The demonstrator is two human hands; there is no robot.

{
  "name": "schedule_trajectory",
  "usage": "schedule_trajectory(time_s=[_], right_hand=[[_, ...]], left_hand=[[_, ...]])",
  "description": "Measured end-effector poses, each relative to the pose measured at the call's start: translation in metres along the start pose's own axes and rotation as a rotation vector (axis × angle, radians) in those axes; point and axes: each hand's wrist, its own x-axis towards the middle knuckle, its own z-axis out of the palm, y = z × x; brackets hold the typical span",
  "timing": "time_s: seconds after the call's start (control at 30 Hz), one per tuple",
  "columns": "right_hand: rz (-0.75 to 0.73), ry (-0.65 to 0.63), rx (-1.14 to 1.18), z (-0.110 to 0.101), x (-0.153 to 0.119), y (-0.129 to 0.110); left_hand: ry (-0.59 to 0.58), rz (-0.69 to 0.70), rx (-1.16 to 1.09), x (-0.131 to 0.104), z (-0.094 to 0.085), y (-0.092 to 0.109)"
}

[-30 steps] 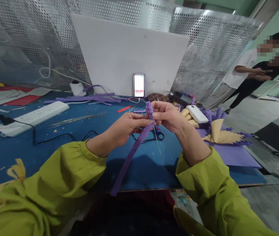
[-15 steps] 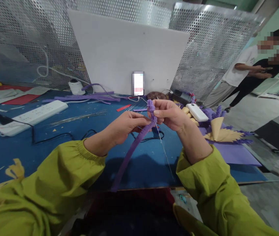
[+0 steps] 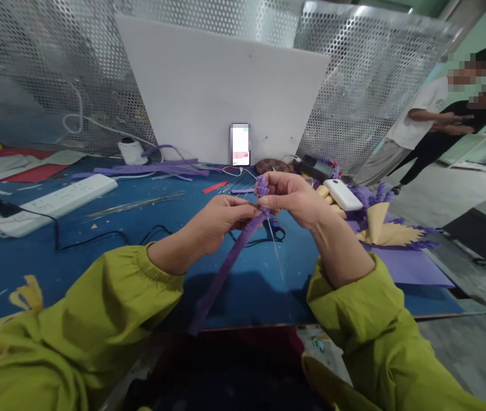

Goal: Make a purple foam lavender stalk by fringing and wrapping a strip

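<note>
Matt, crinkled paper strip (image 3: 232,260) — smooth, glossy white plastic power strip (image 3: 56,204)

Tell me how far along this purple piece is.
Already done, it seems: the ruffled purple head, pinched in the right hand; similar purple sprigs lie on the right. In hand: the left hand holds the purple strip just below the head. Apparently left: the strip's long loose tail and the bare thin wire hanging beneath. How much gets covered, I can't tell.
</note>
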Motion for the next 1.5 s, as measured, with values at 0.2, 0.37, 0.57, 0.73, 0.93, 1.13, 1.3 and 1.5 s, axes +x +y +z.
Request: schedule_trajectory(time_s=[0.2, 0.37, 0.57, 0.73, 0.93, 1.13, 1.3, 1.5], right_hand=[[-0.02, 0.067, -0.033, 0.002, 0.002, 0.002], [-0.02, 0.113, -0.038, 0.006, 0.002, 0.003], [-0.01, 0.164, -0.04, 0.011, 0.002, 0.002], [-0.005, 0.188, -0.073, 0.013, 0.002, 0.004], [-0.009, 0.2, -0.074, 0.012, 0.001, 0.002], [-0.007, 0.213, -0.061, 0.013, 0.002, 0.003], [-0.005, 0.226, -0.047, 0.014, 0.003, 0.003], [0.003, 0.229, -0.047, 0.015, 0.003, 0.002]], left_hand=[[-0.007, 0.02, -0.044, 0.0, 0.0, 0.0], [0.007, 0.041, 0.016, 0.0, -0.001, 0.001], [0.07, 0.031, 0.019, -0.001, 0.003, -0.001], [0.105, 0.018, 0.008, -0.001, 0.004, -0.004], [0.021, 0.02, 0.001, -0.002, 0.002, 0.002], [0.016, 0.021, 0.008, -0.002, 0.001, 0.002], [0.027, 0.017, 0.018, 0.0, -0.001, 0.001], [0.054, 0.02, 0.064, 0.001, -0.001, -0.001]])
